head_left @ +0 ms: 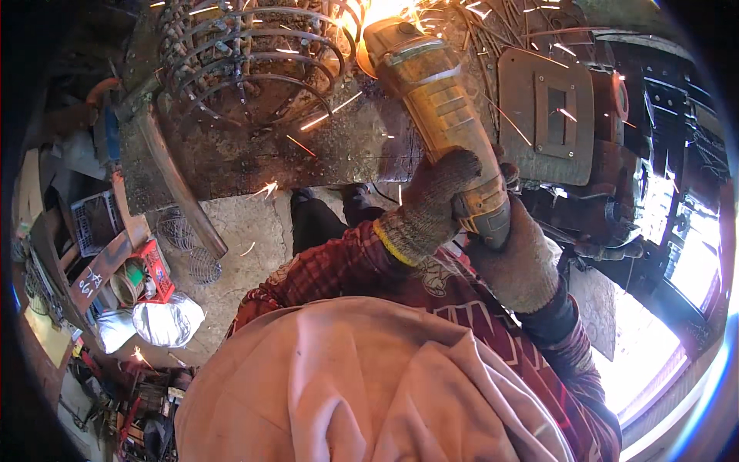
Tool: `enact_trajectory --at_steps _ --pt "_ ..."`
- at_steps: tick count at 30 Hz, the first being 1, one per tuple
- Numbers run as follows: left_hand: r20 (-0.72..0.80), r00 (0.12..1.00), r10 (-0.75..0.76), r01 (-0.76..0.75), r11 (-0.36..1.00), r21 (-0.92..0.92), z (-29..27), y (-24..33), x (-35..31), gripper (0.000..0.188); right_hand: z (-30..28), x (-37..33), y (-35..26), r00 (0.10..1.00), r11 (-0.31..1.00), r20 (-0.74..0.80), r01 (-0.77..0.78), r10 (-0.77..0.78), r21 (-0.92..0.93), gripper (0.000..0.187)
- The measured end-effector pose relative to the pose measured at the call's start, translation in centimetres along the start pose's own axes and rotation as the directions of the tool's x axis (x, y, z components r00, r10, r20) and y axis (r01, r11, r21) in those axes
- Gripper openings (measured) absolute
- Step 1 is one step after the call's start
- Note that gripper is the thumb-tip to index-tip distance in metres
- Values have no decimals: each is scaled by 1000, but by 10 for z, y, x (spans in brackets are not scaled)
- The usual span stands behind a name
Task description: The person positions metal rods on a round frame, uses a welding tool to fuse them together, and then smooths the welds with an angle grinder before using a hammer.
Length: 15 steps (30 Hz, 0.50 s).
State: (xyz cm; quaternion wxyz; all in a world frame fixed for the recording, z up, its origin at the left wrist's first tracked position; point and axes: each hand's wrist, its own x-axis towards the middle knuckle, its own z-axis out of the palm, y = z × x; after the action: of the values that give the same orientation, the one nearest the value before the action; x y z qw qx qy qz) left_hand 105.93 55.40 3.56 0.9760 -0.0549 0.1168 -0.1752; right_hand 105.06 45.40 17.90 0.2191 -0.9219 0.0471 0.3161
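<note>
A worn yellow angle grinder (443, 104) slants across the bench, its head at the top of the view amid bright sparks. My left hand (435, 196), in a grey knit glove with a yellow cuff, is wrapped round the middle of its body. Lower down, my right hand (523, 262), gloved too, grips the rear end of the body. Glare hides most of the disc and the spot it touches. Just left of the grinder head lies a cage of bent metal rods (254, 77), with curved hoops and straight bars.
A hammer (181, 177) with a long wooden handle overhangs the bench's near edge (254, 181). Right of the grinder lies a welding shield (531, 127) with a dark window. Loose thin rods (496, 27) lie beyond. A red crate (158, 271) and white bags (169, 319) stand lower left.
</note>
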Motion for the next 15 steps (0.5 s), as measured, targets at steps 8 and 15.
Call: enact_trajectory --at_steps 8,15 --pt "-9 1000 19 -19 1000 21 -7 -1 -3 51 0 -1 0 999 994 10 48 -50 96 52" --pt "48 999 -16 9 989 146 0 2 1 59 0 -2 5 998 995 -22 64 -62 79 53"
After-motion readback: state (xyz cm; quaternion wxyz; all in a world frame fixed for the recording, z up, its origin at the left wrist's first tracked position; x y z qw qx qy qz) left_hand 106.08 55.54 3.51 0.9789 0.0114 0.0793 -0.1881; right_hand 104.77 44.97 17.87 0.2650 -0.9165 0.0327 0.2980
